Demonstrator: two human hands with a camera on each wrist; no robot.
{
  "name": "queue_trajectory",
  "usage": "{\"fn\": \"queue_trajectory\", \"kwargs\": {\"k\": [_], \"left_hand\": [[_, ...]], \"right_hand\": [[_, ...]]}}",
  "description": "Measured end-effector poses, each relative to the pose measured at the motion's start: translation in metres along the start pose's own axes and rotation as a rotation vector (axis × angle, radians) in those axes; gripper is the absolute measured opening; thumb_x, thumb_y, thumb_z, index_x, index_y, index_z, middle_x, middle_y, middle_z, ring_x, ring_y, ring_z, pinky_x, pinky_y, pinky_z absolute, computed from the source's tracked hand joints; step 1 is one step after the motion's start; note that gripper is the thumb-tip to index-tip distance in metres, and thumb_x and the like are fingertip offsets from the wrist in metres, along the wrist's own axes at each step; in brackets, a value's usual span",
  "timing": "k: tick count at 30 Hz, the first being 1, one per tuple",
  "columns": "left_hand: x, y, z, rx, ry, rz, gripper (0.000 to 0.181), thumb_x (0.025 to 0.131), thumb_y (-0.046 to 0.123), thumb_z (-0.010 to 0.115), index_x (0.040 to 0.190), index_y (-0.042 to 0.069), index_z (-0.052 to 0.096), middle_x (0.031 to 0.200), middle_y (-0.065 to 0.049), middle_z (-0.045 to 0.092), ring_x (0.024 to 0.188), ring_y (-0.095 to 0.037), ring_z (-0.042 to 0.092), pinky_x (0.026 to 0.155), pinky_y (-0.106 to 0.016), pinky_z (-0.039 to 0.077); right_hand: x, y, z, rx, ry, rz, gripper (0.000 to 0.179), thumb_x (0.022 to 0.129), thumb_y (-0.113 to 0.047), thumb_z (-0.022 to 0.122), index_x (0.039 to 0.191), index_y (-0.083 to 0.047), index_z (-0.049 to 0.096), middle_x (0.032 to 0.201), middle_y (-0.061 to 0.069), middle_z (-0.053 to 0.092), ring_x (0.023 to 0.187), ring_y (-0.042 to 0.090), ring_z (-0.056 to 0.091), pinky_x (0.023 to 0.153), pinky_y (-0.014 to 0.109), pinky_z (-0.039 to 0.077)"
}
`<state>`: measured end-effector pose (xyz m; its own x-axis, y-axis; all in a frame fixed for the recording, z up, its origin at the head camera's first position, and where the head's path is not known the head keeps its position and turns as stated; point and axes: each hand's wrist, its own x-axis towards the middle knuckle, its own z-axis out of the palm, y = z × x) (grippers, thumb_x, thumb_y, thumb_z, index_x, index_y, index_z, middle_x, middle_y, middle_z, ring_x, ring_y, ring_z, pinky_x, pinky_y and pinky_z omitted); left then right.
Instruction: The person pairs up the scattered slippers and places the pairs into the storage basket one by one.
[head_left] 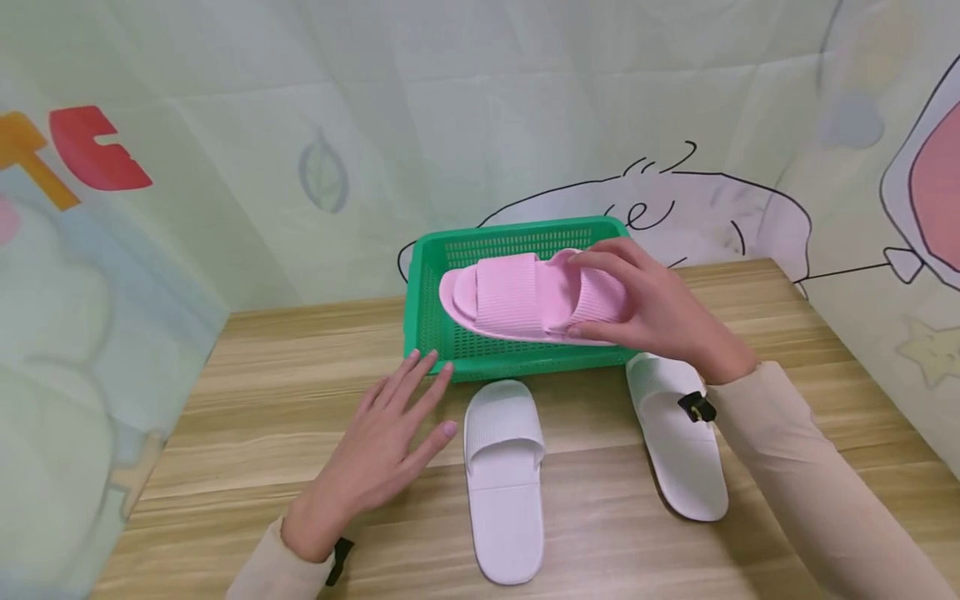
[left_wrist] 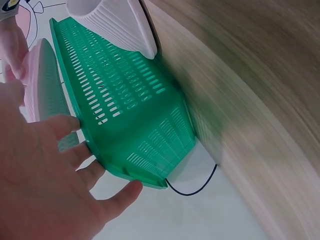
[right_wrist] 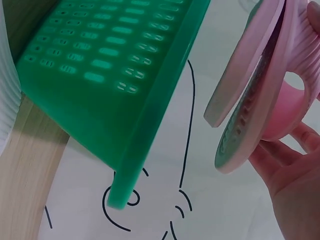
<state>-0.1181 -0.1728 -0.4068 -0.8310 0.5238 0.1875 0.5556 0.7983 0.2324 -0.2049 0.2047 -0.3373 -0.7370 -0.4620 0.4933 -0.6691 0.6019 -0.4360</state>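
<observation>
My right hand grips a pair of pink slippers by one end, thumb on the near side and fingers on the far side. The pair lies sideways over the green basket. In the right wrist view the two pink soles press together at an angle, above the level of the basket's rim. My left hand has its fingers spread, with the fingertips right at the basket's near left corner. From the left wrist, the open left hand overlaps the basket's rim.
Two white slippers lie on the wooden table in front of the basket: one white slipper near the middle, another white slipper under the right forearm. A printed cloth hangs behind the table and at its sides.
</observation>
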Motion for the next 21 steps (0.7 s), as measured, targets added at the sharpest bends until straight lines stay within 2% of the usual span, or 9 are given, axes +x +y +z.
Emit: {"fn": "queue_trajectory", "kwargs": {"k": [7,12,21], "left_hand": [[0.000,0.000,0.001,-0.006,-0.006,-0.001,0.070,0.110,0.053,0.046,0.169,0.018,0.030,0.177,-0.009,0.020,0.165,-0.030,0.009,0.125,-0.065,0.024],[0.000,0.001,0.001,-0.006,-0.008,-0.003,0.071,0.109,0.054,0.047,0.168,0.018,0.031,0.177,-0.009,0.020,0.165,-0.031,0.010,0.125,-0.066,0.026],[0.001,0.001,0.002,-0.002,-0.009,0.004,0.071,0.110,0.054,0.047,0.169,0.018,0.029,0.177,-0.010,0.019,0.165,-0.030,0.008,0.123,-0.067,0.028]], "right_hand": [[0.010,0.009,0.005,0.016,0.010,0.001,0.078,0.077,-0.033,0.098,0.146,-0.022,0.064,0.141,0.001,0.057,0.129,0.022,0.055,0.091,0.044,0.057],[0.013,0.012,0.008,0.010,-0.017,0.032,0.078,0.078,-0.037,0.096,0.147,-0.027,0.063,0.143,-0.003,0.056,0.127,0.021,0.056,0.089,0.042,0.058],[0.022,0.013,0.013,-0.017,-0.044,0.032,0.076,0.080,-0.042,0.094,0.148,-0.028,0.062,0.144,-0.002,0.055,0.132,0.021,0.052,0.091,0.043,0.058]]}}
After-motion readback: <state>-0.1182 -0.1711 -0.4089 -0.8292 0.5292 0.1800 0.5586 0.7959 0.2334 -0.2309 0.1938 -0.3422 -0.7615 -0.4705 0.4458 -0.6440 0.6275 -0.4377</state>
